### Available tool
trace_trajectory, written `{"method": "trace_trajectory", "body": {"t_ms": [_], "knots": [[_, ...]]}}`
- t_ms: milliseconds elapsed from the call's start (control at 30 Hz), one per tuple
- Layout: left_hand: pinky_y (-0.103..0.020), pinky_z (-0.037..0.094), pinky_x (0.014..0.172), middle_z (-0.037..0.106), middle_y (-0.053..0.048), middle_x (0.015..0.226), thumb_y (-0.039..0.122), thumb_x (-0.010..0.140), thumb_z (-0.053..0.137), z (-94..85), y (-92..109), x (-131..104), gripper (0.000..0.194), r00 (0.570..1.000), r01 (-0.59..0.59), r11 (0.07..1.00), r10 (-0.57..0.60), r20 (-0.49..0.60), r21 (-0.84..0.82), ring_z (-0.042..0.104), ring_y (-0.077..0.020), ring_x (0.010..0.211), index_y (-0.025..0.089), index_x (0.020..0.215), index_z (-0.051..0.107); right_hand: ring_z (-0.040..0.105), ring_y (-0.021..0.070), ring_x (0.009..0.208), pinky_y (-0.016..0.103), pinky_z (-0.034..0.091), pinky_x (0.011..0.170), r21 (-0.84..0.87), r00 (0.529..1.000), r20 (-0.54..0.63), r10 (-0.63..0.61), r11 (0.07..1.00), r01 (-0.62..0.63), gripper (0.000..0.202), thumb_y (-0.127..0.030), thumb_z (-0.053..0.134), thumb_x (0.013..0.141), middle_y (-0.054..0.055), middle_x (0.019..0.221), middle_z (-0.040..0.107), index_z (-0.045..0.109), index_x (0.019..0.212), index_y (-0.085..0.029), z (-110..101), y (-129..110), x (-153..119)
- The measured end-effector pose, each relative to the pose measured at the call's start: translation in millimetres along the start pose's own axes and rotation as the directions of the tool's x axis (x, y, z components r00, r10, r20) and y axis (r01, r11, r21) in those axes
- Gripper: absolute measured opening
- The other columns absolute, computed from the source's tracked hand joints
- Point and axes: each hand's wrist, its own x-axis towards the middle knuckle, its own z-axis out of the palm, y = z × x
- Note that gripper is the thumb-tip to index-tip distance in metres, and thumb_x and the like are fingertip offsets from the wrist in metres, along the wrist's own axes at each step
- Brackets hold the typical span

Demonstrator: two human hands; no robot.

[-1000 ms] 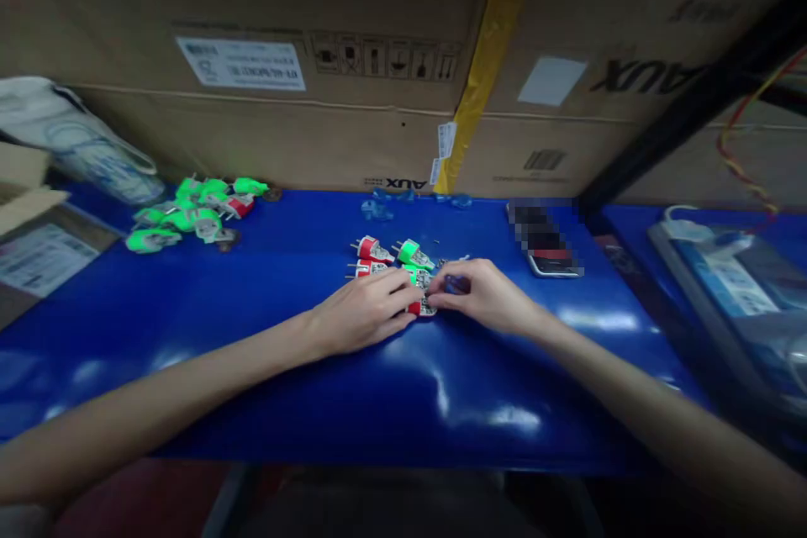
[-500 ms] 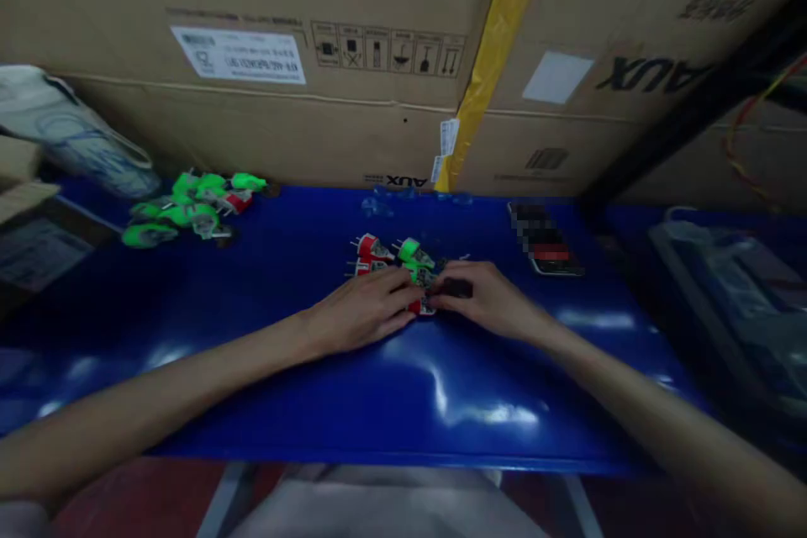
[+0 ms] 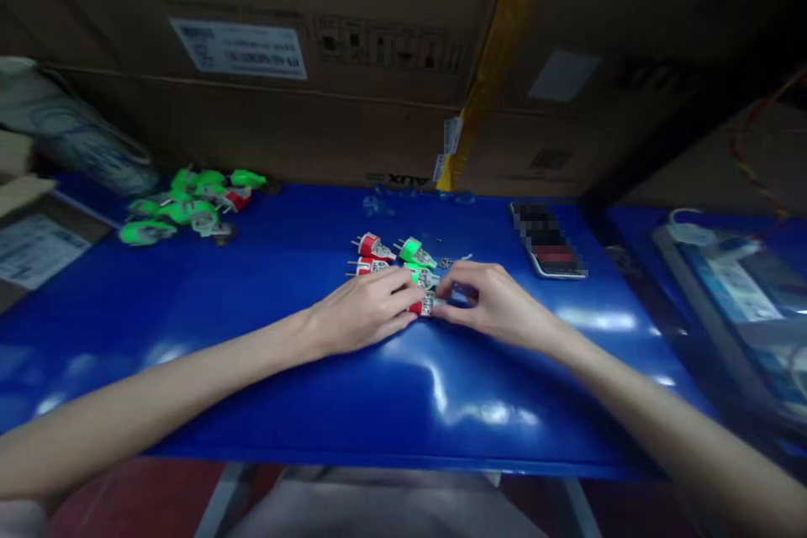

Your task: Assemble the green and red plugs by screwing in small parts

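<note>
My left hand (image 3: 375, 307) lies over the small group of plugs, its fingertips closed on the near red plug (image 3: 424, 305), which has a white open face. At that plug's narrow right end, the thumb and fingers of my right hand (image 3: 495, 303) are curled in and pinch it. Just beyond are a green plug (image 3: 424, 276) and another green plug (image 3: 414, 251). A red plug (image 3: 373, 246) lies at the far left of the group, with a second red plug (image 3: 368, 266) partly under my left hand. Small metal bits (image 3: 445, 263) lie beyond my right fingers.
A pile of green plugs (image 3: 189, 206) with a red one sits on the blue table (image 3: 303, 412) at the back left. A phone (image 3: 547, 242) lies to the right. Large cardboard boxes (image 3: 252, 126) stand along the back; a clear-covered tray (image 3: 737, 286) is far right.
The boxes look darker now. A dark patch within my right hand's grip has gone, and blue table shows there. My right hand has shifted slightly; my left hand stays on the plugs.
</note>
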Motion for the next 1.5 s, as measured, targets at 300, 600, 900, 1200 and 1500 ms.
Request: {"method": "trace_trajectory", "body": {"t_ms": [300,600,900,1200,1500], "knots": [[-0.029,0.05,0.086,0.061,-0.009,0.103,0.025,0.1,0.046,0.9,0,0,0.022,1.0,-0.005,1.0,0.005,0.001,0.007,0.059,-0.0194,0.094,0.014,0.112,0.06,0.062,0.0148,0.079,0.025,0.042,0.075,0.01,1.0,0.013,-0.008,1.0,0.007,0.009,-0.026,0.07,0.083,0.003,0.085,0.07,0.068,0.084,-0.017,2,2,0],[-0.029,0.05,0.084,0.061,-0.008,0.102,0.024,0.1,0.046,0.0,0,0,0.022,1.0,0.0,1.0,0.0,-0.002,0.002,0.058,-0.0191,0.093,0.014,0.112,0.061,0.063,0.015,0.082,0.025,0.042,0.075,0.035,0.999,0.018,-0.032,0.999,0.032,0.01,-0.027,0.069,0.085,0.003,0.087,0.07,0.068,0.085,-0.017,3,5,1],[-0.03,0.051,0.085,0.061,-0.009,0.104,0.024,0.099,0.048,-0.6,1,0,0.021,1.0,-0.004,1.0,0.004,-0.004,0.003,0.059,-0.0196,0.094,0.013,0.113,0.06,0.062,0.0154,0.08,0.026,0.042,0.075,0.024,0.999,0.022,-0.025,0.999,0.025,0.012,-0.028,0.07,0.084,0.004,0.087,0.069,0.068,0.085,-0.016,4,6,2],[-0.031,0.051,0.086,0.061,-0.01,0.104,0.024,0.099,0.047,-2.3,2,2,0.021,1.0,0.001,1.0,-0.001,-0.006,-0.022,0.059,-0.0199,0.095,0.013,0.111,0.061,0.057,0.013,0.068,0.025,0.041,0.063,0.058,0.99,-0.135,0.029,0.998,-0.022,0.019,-0.035,0.063,0.088,0.003,0.078,0.065,0.067,0.089,-0.016,-16,-2,1],[-0.037,0.051,0.09,0.059,-0.013,0.112,0.029,0.099,0.047,-13.6,11,5,0.027,0.999,0.02,1.0,-0.019,-0.029,0.024,0.058,-0.0241,0.102,0.012,0.116,0.06,0.062,0.0174,0.087,0.029,0.045,0.076,0.09,0.942,-0.335,-0.015,0.995,0.048,0.025,-0.036,0.051,0.095,0.006,0.094,0.065,0.067,0.092,-0.017,-64,-2,14]]}}
